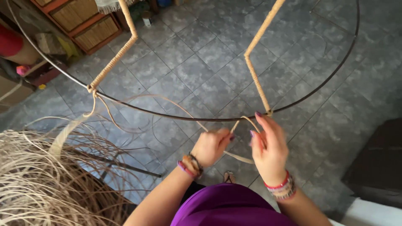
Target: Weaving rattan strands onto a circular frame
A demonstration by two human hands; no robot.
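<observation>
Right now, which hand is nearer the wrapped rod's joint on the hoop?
Right. The right hand has fingertips at the joint on the hoop; the left hand sits lower and to its left, pinching the strand.

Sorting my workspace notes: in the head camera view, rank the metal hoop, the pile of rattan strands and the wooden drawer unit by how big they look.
1. Metal hoop, spanning nearly the whole frame.
2. Pile of rattan strands, though nearness to the camera inflates it.
3. Wooden drawer unit, farther away and partly cut off.

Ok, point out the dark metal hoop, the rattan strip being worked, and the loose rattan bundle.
dark metal hoop (167, 116): head view, bare lower arc.
rattan strip (242, 158): head view, stretch between the two hands.
loose rattan bundle (37, 180): head view, middle of the strands, lower left.
</observation>
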